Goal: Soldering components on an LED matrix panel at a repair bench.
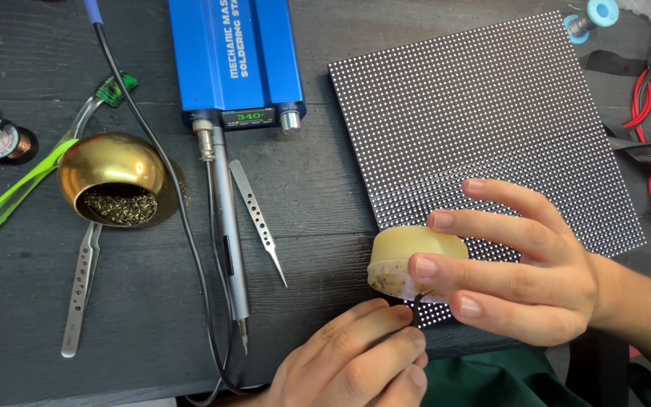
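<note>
**Yellow block steadied at the edge of a dotted panel**

A round, pale yellow block (416, 256), soiled along its lower rim, is seen resting on the near left corner of a black dotted panel (484, 113), which lies flat on the dark wooden desk (24, 301). The block is touched by the fingertips of the right hand (521, 271), whose fingers are spread and only lightly curved, with nothing enclosed. The left hand (356, 362) is curled just below the block, its fingertips pinched against a small dark piece (417, 305) at the panel's edge; what that piece is cannot be told.

To the left, a blue soldering station (235, 60) is placed at the far side, with a soldering iron (227, 218) lying in front of it. A pair of tweezers (259, 218) lies just beside the iron, and a brass bowl of cleaning wool (114, 181) stands further left.
</note>
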